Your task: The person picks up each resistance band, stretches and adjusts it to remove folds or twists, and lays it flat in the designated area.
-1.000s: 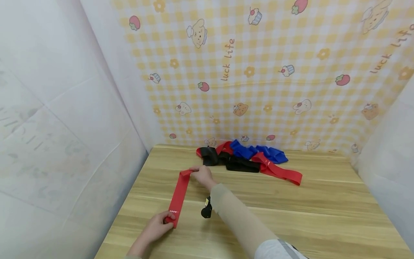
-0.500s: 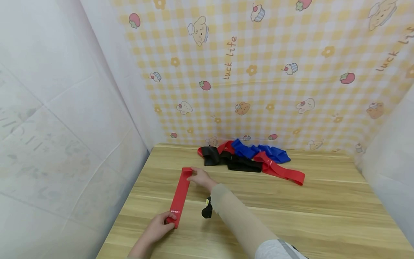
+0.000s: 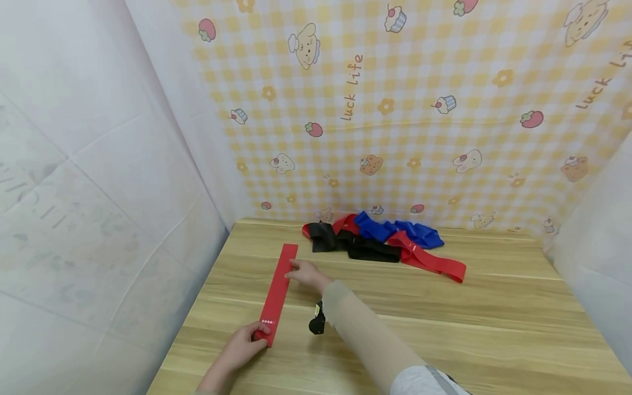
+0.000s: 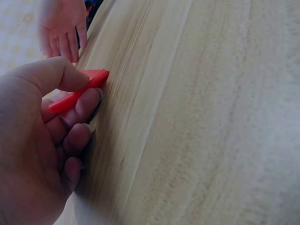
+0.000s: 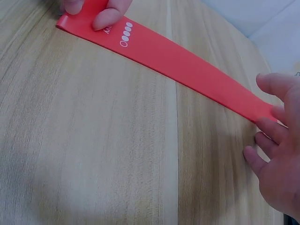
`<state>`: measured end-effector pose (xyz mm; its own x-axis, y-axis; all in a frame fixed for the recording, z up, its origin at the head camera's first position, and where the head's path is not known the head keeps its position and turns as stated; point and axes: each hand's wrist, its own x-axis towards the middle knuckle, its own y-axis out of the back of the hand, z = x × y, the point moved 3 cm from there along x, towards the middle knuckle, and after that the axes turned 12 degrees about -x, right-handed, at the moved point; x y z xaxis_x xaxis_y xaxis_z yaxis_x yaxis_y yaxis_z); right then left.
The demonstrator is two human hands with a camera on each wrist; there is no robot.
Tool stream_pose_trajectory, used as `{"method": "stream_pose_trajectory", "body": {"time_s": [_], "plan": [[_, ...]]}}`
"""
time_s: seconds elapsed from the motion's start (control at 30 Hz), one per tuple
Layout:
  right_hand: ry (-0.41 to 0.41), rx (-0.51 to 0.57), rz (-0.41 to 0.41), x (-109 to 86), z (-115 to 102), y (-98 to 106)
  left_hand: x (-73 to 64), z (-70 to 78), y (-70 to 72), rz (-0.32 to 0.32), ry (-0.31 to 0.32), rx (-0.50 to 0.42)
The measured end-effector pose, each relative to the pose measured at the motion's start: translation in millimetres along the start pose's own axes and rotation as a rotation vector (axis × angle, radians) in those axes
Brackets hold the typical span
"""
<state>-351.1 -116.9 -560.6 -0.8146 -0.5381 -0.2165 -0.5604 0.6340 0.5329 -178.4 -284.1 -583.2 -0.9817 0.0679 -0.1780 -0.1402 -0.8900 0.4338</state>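
Your left hand [image 3: 242, 346] is pinching the red strip [image 3: 276, 294]

The strip is lying outstretched on the table [image 3: 444, 329], in front of the pile [image 3: 370, 247] and to its left. Your left hand is clamping the end farther from the pile, beside a row of white dots [image 5: 126, 33]. Your right hand [image 3: 309, 275] is spreading loosely at the strip's edge, nearer the pile; the views are leaving contact unclear. The hands are sitting apart. The pile is showing black, blue and red, with a band [image 3: 432, 263] trailing rightward. A checked cloth [image 3: 385, 131] is hanging behind it, and a black device [image 3: 316, 325] is showing in front.
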Motion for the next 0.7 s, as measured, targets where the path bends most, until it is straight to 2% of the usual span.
{"method": "stream_pose_trajectory", "body": {"time_s": [0.13, 0.33, 0.43, 0.57, 0.7], "plan": [[0.019, -0.094, -0.016, -1.5, -1, 0, 0.1, 2.0, 2.6, -0.011, 0.018, -0.020], [0.014, -0.075, 0.017, -6.7, 4, 8, -0.6, 10.6, 9.4, -0.046, 0.072, -0.015], [0.018, -0.074, 0.063, -10.7, 9, 17, -3.7, 13.7, 14.5, -0.070, 0.069, 0.003], [0.024, -0.087, 0.154, -16.0, 19, 34, -8.4, 15.5, 19.6, -0.149, 0.032, 0.019], [0.024, -0.090, 0.235, -21.4, 30, 51, -10.8, 17.6, 21.0, -0.227, 0.054, -0.020]]}}
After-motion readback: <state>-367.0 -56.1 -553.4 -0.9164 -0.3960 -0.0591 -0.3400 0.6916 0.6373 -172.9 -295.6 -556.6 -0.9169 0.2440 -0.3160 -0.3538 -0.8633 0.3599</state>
